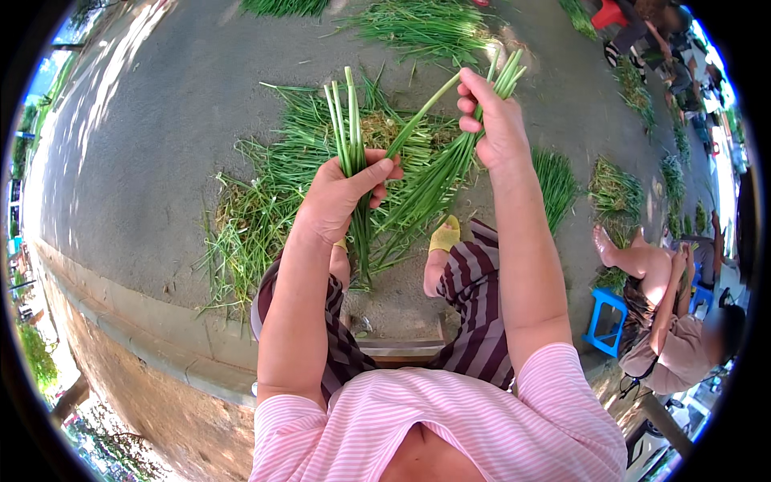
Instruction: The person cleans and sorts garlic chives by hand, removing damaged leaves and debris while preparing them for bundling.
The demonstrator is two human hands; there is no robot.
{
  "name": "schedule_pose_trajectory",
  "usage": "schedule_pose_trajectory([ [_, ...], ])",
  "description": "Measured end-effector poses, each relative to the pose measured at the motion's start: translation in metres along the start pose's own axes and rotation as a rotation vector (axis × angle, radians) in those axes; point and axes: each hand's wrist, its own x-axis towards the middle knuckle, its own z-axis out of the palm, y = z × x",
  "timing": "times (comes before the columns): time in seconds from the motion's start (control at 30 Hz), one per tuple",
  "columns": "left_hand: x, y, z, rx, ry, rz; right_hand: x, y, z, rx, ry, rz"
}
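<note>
My left hand (352,190) is closed around a small upright bunch of green stalks (344,129) with pale ends, their leaves hanging below the fist. My right hand (495,117) grips a second, thicker bunch of long green stalks (455,158), pale ends up and leaves slanting down to the left. A single stalk (421,115) spans the gap, its pale end at my right thumb and index finger, its lower part at my left fingertips. Beneath both hands a loose heap of green stalks (286,156), with some yellowed leaves, lies on the pavement.
More green piles lie ahead (421,27) and beside my right arm (553,184). My feet in yellow slippers (444,237) stand near the heap. A curb (199,367) runs at the left. On the right a person sits near a blue plastic stool (605,322); other people are beyond.
</note>
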Motion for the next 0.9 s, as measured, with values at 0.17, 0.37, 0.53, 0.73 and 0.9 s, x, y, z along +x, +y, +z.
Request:
schedule_pose_trajectory([
  [0.17,0.005,-0.004,-0.002,-0.026,0.022,0.001,-0.012,0.002,0.011,-0.161,-0.184,0.098],
  [0.37,0.002,-0.002,-0.002,-0.015,-0.007,-0.033,-0.015,0.010,0.017,-0.225,-0.218,0.082],
  [0.53,-0.003,0.005,-0.005,0.017,0.007,-0.053,0.000,0.003,-0.001,-0.083,-0.066,0.018],
  [0.73,-0.010,0.024,-0.024,0.062,0.118,0.034,0.021,-0.015,-0.042,0.131,0.210,-0.154],
  [0.9,-0.009,0.029,-0.054,-0.020,0.298,0.242,0.031,-0.028,-0.070,0.280,0.290,-0.214],
])
